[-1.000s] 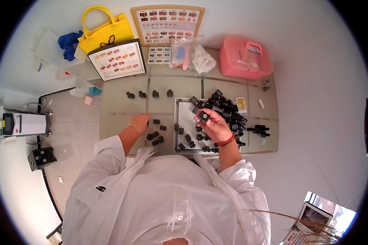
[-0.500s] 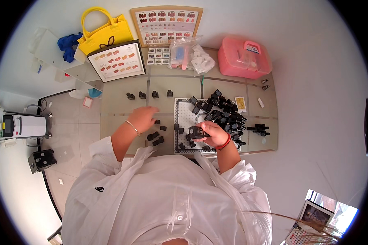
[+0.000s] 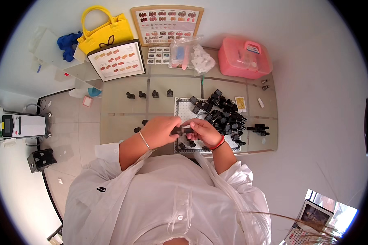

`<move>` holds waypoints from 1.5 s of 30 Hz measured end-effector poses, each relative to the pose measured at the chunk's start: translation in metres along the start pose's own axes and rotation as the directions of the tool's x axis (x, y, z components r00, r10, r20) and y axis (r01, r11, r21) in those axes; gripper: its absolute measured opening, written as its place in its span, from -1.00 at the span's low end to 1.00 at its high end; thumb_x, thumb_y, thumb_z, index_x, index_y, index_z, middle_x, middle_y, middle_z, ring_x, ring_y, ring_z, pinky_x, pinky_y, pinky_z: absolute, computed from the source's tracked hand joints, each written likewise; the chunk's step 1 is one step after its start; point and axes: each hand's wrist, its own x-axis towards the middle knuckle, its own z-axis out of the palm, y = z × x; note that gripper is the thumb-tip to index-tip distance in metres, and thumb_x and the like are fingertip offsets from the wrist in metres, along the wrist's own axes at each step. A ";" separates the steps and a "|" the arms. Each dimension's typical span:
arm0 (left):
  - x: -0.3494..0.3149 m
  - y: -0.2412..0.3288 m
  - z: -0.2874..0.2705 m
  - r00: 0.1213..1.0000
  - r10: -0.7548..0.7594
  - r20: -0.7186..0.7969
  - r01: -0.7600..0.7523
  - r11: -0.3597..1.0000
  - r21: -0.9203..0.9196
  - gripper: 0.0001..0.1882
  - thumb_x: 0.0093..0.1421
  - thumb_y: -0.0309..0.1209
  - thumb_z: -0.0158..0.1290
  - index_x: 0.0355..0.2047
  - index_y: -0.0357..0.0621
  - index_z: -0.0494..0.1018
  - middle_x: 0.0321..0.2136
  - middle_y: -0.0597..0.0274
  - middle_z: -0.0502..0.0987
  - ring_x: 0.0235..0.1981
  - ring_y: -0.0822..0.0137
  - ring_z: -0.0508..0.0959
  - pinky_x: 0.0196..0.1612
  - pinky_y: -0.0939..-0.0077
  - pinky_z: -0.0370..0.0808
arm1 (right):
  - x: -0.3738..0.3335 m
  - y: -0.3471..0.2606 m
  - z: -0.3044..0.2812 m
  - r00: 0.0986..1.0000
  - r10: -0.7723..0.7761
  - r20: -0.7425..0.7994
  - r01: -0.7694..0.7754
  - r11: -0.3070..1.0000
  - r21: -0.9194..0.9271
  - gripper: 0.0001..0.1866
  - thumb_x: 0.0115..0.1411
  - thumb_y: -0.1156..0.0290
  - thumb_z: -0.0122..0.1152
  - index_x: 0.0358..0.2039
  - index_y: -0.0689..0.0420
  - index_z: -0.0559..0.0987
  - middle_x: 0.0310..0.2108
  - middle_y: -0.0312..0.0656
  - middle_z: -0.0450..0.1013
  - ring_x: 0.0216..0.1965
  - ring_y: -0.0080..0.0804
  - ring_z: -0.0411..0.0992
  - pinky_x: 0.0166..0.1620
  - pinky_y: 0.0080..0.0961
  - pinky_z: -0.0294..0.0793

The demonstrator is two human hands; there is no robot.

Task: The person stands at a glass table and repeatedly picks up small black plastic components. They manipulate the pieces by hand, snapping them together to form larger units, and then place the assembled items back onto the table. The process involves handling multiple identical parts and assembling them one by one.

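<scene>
Both my hands meet above the near left part of a white patterned mat (image 3: 178,107). Between them is a small black nail polish bottle (image 3: 182,130), lying sideways and slightly blurred. My left hand (image 3: 162,130) is closed around its left end, and the fingers of my right hand (image 3: 205,132) pinch its right end. Several more black bottles (image 3: 223,112) lie heaped on the mat beyond my right hand. A few black pieces (image 3: 191,143) lie on the mat under my hands, partly covered. Beside my left wrist are two small black pieces (image 3: 145,122).
Black bottles (image 3: 155,94) stand in a spaced row at the left of the table. Along the back are a pink case (image 3: 244,57), plastic bags (image 3: 186,53), framed colour charts (image 3: 116,61) and a yellow handbag (image 3: 106,34). More black bottles (image 3: 258,130) lie right of the mat.
My left hand has moved right and nearer from the left of the table to the bottle in my right hand. Its forearm now covers black pieces that showed before.
</scene>
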 end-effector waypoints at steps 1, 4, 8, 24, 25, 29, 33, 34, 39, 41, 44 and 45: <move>0.000 -0.006 0.003 0.999 -0.032 0.026 0.032 0.999 -0.024 -0.59 -0.03 -0.43 0.23 -0.14 -0.16 0.40 -0.34 0.08 0.55 -0.34 -0.04 0.55 -0.25 0.18 0.49 | 0.000 0.004 -0.008 0.999 -0.022 0.024 0.023 1.000 -0.013 -0.55 0.41 0.11 -0.01 0.04 0.26 0.48 -0.38 -0.28 0.49 -0.26 -0.52 0.47 -0.21 -0.61 0.45; -0.005 -0.035 0.021 0.998 0.001 -0.067 -0.006 0.997 -0.082 -0.58 0.00 -0.42 0.22 -0.10 -0.14 0.40 -0.30 0.05 0.54 -0.27 -0.03 0.54 -0.19 0.17 0.49 | 0.003 0.008 -0.025 0.976 -0.067 -0.209 -0.007 0.942 -0.336 -0.57 0.41 0.13 0.00 0.03 0.24 0.48 -0.31 -0.25 0.54 -0.25 -0.48 0.48 -0.16 -0.48 0.49; -0.019 -0.079 0.017 0.947 -0.279 -0.156 0.278 0.960 -0.029 -0.62 0.02 -0.45 0.21 -0.11 -0.12 0.43 -0.23 0.00 0.54 -0.23 0.01 0.55 -0.16 0.21 0.50 | 0.002 0.036 -0.077 0.784 -0.450 -0.429 -0.134 0.552 -0.823 -0.71 0.25 0.22 0.17 -0.17 0.18 0.59 -0.30 -0.11 0.60 -0.30 -0.28 0.57 -0.17 -0.41 0.54; -0.015 -0.007 0.006 0.998 -0.004 0.062 0.020 0.966 -0.257 0.03 0.01 -0.47 0.27 0.41 0.04 -0.10 -0.31 0.02 0.59 -0.31 0.08 0.59 -0.20 0.30 0.52 | -0.002 -0.004 0.054 0.880 -0.473 0.039 0.314 0.518 -0.795 -0.68 0.05 0.38 0.39 -0.20 0.21 0.54 -0.31 -0.06 0.53 -0.30 -0.13 0.53 -0.24 -0.30 0.52; -0.013 -0.005 0.009 0.998 -0.003 0.058 0.019 0.963 -0.269 0.05 0.01 -0.47 0.27 0.41 0.05 -0.11 -0.30 0.02 0.60 -0.31 0.07 0.59 -0.21 0.30 0.52 | -0.001 -0.005 0.059 0.875 -0.478 0.076 0.339 0.494 -0.801 -0.69 0.04 0.38 0.39 -0.23 0.21 0.54 -0.31 -0.05 0.52 -0.29 -0.11 0.52 -0.24 -0.28 0.51; -0.010 0.002 0.004 0.997 -0.055 0.053 0.069 0.948 -0.311 -0.13 0.02 -0.48 0.22 0.33 -0.03 0.08 -0.28 0.02 0.59 -0.31 0.00 0.58 -0.23 0.22 0.50 | -0.007 -0.010 0.047 0.842 -0.536 0.059 0.310 0.391 -0.867 -0.71 0.05 0.44 0.38 -0.21 0.19 0.53 -0.37 -0.12 0.52 -0.40 -0.19 0.50 -0.29 -0.37 0.51; -0.018 -0.055 0.012 0.991 -0.108 -0.083 0.100 0.991 -0.093 -0.57 -0.01 -0.50 0.21 -0.08 -0.15 0.43 -0.39 0.07 0.55 -0.37 -0.03 0.54 -0.31 0.17 0.45 | -0.018 -0.010 0.030 0.845 -0.508 -0.168 0.142 0.515 -0.845 -0.69 0.08 0.43 0.37 -0.16 0.20 0.56 -0.45 -0.17 0.47 -0.48 -0.35 0.46 -0.35 -0.43 0.49; -0.024 -0.064 0.011 0.986 -0.138 -0.091 0.134 0.989 -0.057 -0.63 -0.03 -0.50 0.22 -0.17 -0.17 0.42 -0.41 0.06 0.54 -0.37 -0.03 0.53 -0.31 0.18 0.45 | -0.019 -0.006 0.020 0.831 -0.518 -0.202 0.110 0.509 -0.853 -0.70 0.08 0.43 0.36 -0.16 0.20 0.56 -0.45 -0.16 0.48 -0.49 -0.34 0.46 -0.35 -0.44 0.49; -0.058 -0.093 0.008 0.979 -0.204 -0.026 0.206 0.969 0.139 -0.71 -0.09 -0.47 0.30 -0.42 -0.15 0.39 -0.45 0.06 0.52 -0.34 -0.05 0.52 -0.30 0.14 0.44 | -0.023 0.023 -0.037 0.746 -0.563 -0.355 -0.038 0.496 -0.868 -0.79 0.09 0.41 0.33 -0.26 0.20 0.60 -0.45 -0.06 0.51 -0.44 -0.18 0.52 -0.31 -0.34 0.52; -0.074 -0.092 0.006 0.961 -0.277 0.020 0.268 0.942 0.203 -0.70 -0.11 -0.44 0.32 -0.42 -0.12 0.41 -0.45 0.07 0.53 -0.33 -0.04 0.52 -0.28 0.12 0.45 | -0.030 0.029 -0.055 0.723 -0.566 -0.397 -0.159 0.423 -0.892 -0.81 0.07 0.42 0.32 -0.29 0.18 0.60 -0.42 -0.04 0.52 -0.38 -0.13 0.53 -0.26 -0.29 0.53; -0.094 -0.093 0.011 0.920 -0.377 0.102 0.335 0.896 0.290 -0.71 -0.10 -0.42 0.32 -0.39 -0.11 0.44 -0.42 0.08 0.54 -0.30 -0.03 0.54 -0.26 0.11 0.47 | -0.034 0.040 -0.088 0.689 -0.564 -0.456 -0.322 0.325 -0.889 -0.82 0.04 0.44 0.33 -0.31 0.15 0.61 -0.35 -0.03 0.52 -0.28 -0.06 0.52 -0.18 -0.22 0.53; -0.101 -0.094 0.015 0.902 -0.412 0.131 0.355 0.878 0.320 -0.71 -0.09 -0.42 0.31 -0.38 -0.11 0.45 -0.40 0.08 0.55 -0.29 -0.03 0.55 -0.26 0.11 0.48 | -0.034 0.043 -0.098 0.678 -0.562 -0.473 -0.369 0.296 -0.881 -0.82 0.03 0.44 0.34 -0.31 0.14 0.61 -0.33 -0.03 0.52 -0.25 -0.03 0.52 -0.15 -0.20 0.53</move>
